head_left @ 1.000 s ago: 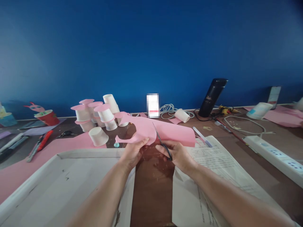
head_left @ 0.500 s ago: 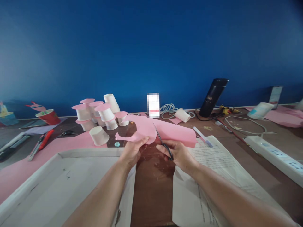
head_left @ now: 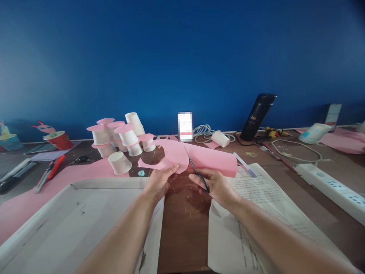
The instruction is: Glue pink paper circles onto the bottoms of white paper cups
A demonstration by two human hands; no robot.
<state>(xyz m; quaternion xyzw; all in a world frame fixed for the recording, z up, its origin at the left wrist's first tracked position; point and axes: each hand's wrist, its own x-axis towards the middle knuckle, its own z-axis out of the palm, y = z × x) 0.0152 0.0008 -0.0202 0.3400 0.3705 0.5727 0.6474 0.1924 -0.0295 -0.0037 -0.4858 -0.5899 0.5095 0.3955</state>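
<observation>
A curled sheet of pink paper [head_left: 211, 159] is held above the table in front of me. My left hand [head_left: 162, 180] pinches its near edge between thumb and fingers, and a narrow cut strip trails off to the left. Closed round the handles of black scissors [head_left: 201, 178] is my right hand [head_left: 215, 186]. The blades point up and away, lying against the pink paper near the curved cut edge. Left of the paper, white paper cups [head_left: 128, 139] stand stacked with pink paper discs between and on them. One more cup [head_left: 119, 163] lies tipped nearby.
A white tray-like lid [head_left: 108, 184] lies at left, printed sheets [head_left: 265, 190] at right. Farther back are a phone [head_left: 185, 126], a coiled cable [head_left: 203, 133], a leaning black flask [head_left: 258, 117] and a power strip [head_left: 330, 186]. A red-handled cutter [head_left: 56, 167] rests on pink paper.
Almost nothing differs. Both hands, the scissors and the pink paper keep nearly the same positions; the view has shifted very slightly.
</observation>
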